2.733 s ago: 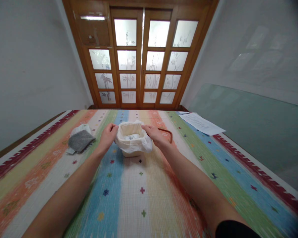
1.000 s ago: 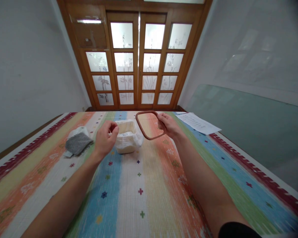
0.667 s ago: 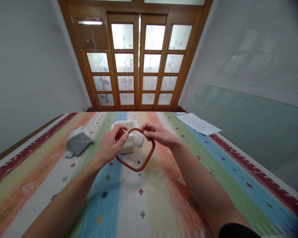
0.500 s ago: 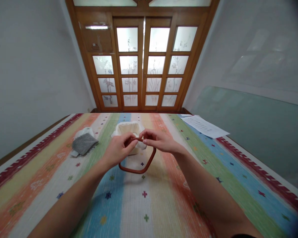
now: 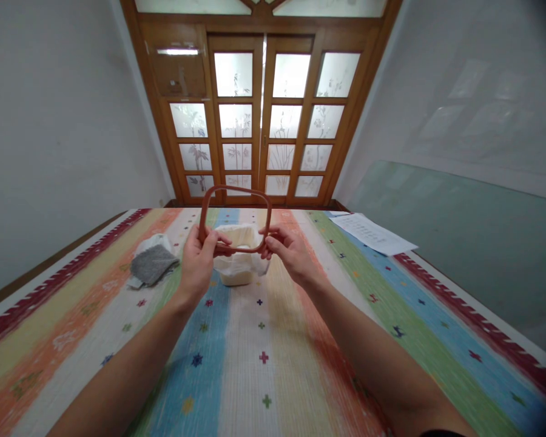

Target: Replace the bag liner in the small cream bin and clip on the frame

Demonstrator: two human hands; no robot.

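Note:
A reddish-brown frame [image 5: 239,187], a rounded rectangle, stands tilted up in the air between my hands. My left hand [image 5: 200,255] is closed around its lower left corner. The thumb and fingers of my right hand [image 5: 287,249] pinch its lower right corner. Behind and below the frame, a pale square container [image 5: 236,279] rests on the table, with white cloth or lining [image 5: 255,265] folded over its rim. Both hands partly cover the container, and its contents are hard to make out.
Grey cloth [image 5: 152,266] lies on white material [image 5: 159,241] at the left. Printed paper sheets [image 5: 373,232] are at the far right of the striped tablecloth [image 5: 246,376]. Wooden glazed doors [image 5: 261,121] stand beyond the table, with walls on both sides.
The brown frame has swung upward, from hanging below my hands to standing above them. My hands have moved apart, from its near middle to its lower corners. The container front is now uncovered.

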